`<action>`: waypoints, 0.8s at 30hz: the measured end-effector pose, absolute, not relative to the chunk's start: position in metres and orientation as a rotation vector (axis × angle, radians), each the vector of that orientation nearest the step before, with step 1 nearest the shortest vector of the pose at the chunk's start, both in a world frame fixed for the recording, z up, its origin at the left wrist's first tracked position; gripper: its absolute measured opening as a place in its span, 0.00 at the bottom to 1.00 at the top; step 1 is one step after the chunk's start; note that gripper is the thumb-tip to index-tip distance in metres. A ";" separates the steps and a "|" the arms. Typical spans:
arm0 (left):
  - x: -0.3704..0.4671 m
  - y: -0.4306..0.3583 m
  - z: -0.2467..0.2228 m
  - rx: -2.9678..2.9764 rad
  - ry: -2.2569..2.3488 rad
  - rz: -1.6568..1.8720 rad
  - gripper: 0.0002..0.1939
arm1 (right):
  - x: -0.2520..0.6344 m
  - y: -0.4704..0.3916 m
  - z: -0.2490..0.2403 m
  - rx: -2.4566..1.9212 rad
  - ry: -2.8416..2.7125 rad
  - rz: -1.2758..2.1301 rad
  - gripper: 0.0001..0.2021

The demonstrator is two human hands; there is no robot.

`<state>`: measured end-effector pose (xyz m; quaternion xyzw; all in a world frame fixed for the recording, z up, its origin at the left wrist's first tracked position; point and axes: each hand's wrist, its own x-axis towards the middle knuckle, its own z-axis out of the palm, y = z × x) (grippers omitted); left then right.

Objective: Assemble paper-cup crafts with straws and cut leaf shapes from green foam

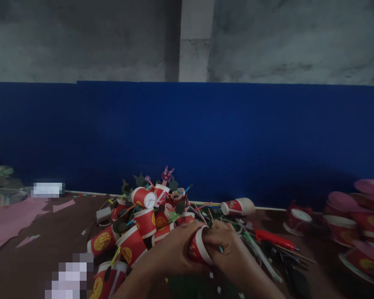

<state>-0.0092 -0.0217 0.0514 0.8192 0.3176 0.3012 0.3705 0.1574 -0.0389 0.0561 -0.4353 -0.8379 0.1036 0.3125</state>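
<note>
My left hand (179, 247) is wrapped round a red paper cup (197, 248) with a white rim, tilted so its mouth faces right. At that rim, my right hand (226, 245) has its fingers curled against and partly inside the mouth. A small light-blue bit shows under the right hand; I cannot tell what it is. Just left of the cup lies a heap of red paper cups (145, 220) with yellow prints, several with straws and cut-out animal heads. A pink rabbit cut-out (166, 174) sticks up at the heap's top.
Stacked white-bottomed cups (238, 206) lie by the blue partition (187, 133). A red-handled tool (274, 239), black scissors-like pieces (291, 265) and straws (262, 255) lie to the right. Cups with pink discs (343, 201) stand far right; pink paper (12, 220) is at left.
</note>
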 end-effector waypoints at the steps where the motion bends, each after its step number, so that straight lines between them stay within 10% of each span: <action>1: -0.009 -0.021 0.051 2.111 0.821 0.734 0.29 | 0.157 -0.039 0.056 -1.160 -2.222 0.268 0.13; 24: -0.014 -0.021 0.046 2.117 0.866 0.624 0.27 | 0.151 -0.039 0.050 -1.187 -2.011 0.385 0.11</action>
